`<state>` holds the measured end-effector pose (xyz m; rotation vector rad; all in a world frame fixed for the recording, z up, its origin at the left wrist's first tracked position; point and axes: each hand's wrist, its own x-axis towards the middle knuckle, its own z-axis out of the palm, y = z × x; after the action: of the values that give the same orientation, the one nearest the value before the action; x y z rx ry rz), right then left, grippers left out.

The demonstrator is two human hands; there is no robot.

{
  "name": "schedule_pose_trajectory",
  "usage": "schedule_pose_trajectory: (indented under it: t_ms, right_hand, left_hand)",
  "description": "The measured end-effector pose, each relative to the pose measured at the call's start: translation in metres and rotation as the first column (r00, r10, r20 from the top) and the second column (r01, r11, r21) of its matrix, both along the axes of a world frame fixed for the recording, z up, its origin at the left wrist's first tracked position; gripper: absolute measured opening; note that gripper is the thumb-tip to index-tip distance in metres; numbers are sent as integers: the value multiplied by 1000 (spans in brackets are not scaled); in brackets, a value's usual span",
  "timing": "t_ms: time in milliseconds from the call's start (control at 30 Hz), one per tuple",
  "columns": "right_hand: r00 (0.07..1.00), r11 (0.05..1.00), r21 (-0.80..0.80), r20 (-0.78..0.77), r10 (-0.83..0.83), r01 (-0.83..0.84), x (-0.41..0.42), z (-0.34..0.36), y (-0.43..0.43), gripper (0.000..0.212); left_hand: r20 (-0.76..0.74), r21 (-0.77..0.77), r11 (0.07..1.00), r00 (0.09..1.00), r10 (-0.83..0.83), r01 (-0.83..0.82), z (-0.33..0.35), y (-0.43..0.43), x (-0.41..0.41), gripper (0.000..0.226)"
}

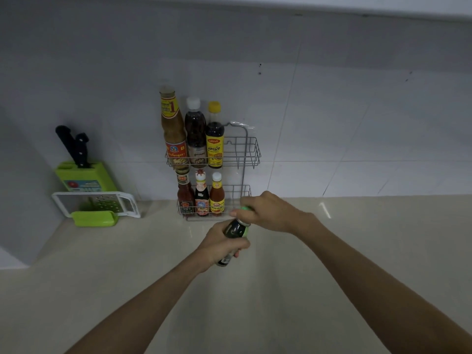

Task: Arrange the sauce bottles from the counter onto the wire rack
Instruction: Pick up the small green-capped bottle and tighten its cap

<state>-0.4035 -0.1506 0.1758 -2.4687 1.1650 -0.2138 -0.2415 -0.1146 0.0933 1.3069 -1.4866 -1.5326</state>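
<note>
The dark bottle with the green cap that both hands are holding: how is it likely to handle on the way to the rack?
The dark bottle looks glossy, so probably rigid, maybe slippery. It seems nearly full of dark liquid, likely heavy for its size. The left hand wraps its body while the right hand covers the cap; narrow and tall, it may tip if set down carelessly.

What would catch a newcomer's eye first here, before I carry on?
Centre frame, both hands meet on a dark sauce bottle with a green cap: the left hand grips its body, the right hand closes over the cap. Right behind it, the wire rack on the tiled wall holds six bottles, three per tier, with the right side of each tier free. At far left stands a bright green knife block with a grater in front.
</note>
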Motion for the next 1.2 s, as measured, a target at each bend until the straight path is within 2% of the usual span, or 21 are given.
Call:
schedule_pose_trajectory:
  t_ms: [67, 100, 133, 200, 267, 333, 367, 400, 467, 500, 567, 667, 700, 767, 800, 867, 900, 1000, 1100, 1133, 1200]
  right_hand:
    - [991, 991, -119, -106, -79, 67, 1, -3, 4, 45]
    - [987, 993, -79, -130, -93, 83, -2, 3, 4, 58]
    - [993, 994, 37, -66, -97, 99, -6, 7, 2, 61]
    - [989, 972, 230, 122, -79, 49, -9, 13, -1, 45]
    - [984, 987, 156, 167, -58, 31, -6, 9, 0, 33]
    - [990, 993, 61, 88, -110, 105, -2, 2, 1, 50]
    - [988, 986, 79, 42, -147, 144, -2, 2, 1, 57]
    - [984, 972, 174, 50, -170, 160, -3, 4, 1, 59]
    - [972, 923, 372, 167, -168, 96, -12, 9, 0, 50]
    - [964, 930, 367, 234, -125, 32, -15, 11, 0, 44]
    - [953, 964, 264, 286, -101, 23, -16, 4, 2, 27]
    - [974, 987, 94, 173, -147, 132, -9, -3, 7, 49]
    - [978, 987, 113, 161, -131, 114, -9, -2, 7, 50]
    - [970, 969, 245, 235, -67, 7, -13, 5, 7, 41]
    - [965, 971, 234, 260, -9, -54, -13, 7, 7, 36]
    - [966, 991, 98, 252, 66, -93, -8, 2, 9, 21]
    - [968, 997, 6, 242, 67, -71, -4, -2, 11, 21]
    - [991, 965, -258, 118, 70, -37, 1, -8, 14, 40]
    - [988, 870, -472, -9, 157, -142, -8, -13, 12, 45]
    - [987, 856, -496, -5, 164, -144, -8, -16, 12, 42]
    - [992, 879, -472, 61, 110, -68, -5, -25, 12, 37]
  left_hand:
    - [17, -23, 999, 999, -30, 30, 2, 1, 0, 14]
    - [5, -21, 998, 998, -58, 58, 4, 2, 1, 14]
    - [-7, -18, 997, 998, -69, 69, 6, 2, 2, 14]
    - [-22, -26, 998, 998, -55, 55, 9, 1, 5, 13]
    - [-22, -40, 998, 999, -46, 45, 10, 0, 5, 13]
    - [-4, -43, 997, 998, -58, 58, 10, 0, 2, 13]
    - [-6, -42, 998, 998, -56, 55, 10, 1, 1, 13]
    - [-17, -40, 998, 999, -45, 44, 9, 2, 1, 12]
    - [-34, -38, 999, 999, -22, 21, 9, 2, 4, 12]
    - [-37, -39, 999, 999, -18, 17, 9, 3, 6, 11]
    - [-27, -42, 999, 999, -35, 34, 7, 4, 8, 12]
    - [17, -27, 995, 996, -93, 93, 3, 8, 6, 12]
    - [13, -20, 993, 993, -114, 114, 3, 8, 5, 11]
    - [-35, -4, 988, 988, -153, 152, 4, 10, 7, 9]
    - [-71, 8, 985, 983, -171, 172, 5, 10, 9, 8]
    - [-142, 49, 974, 966, -214, 223, 9, 11, 10, 9]
    - [-172, 76, 963, 954, -244, 260, 11, 12, 8, 10]
    - [-290, 188, 917, 912, -291, 352, 13, 15, 7, 17]
    - [-431, 277, 827, 833, -347, 489, 19, 16, 12, 12]
    - [-413, 270, 824, 833, -368, 498, 21, 16, 13, 10]
    - [-292, 219, 877, 887, -358, 426, 21, 17, 13, 9]
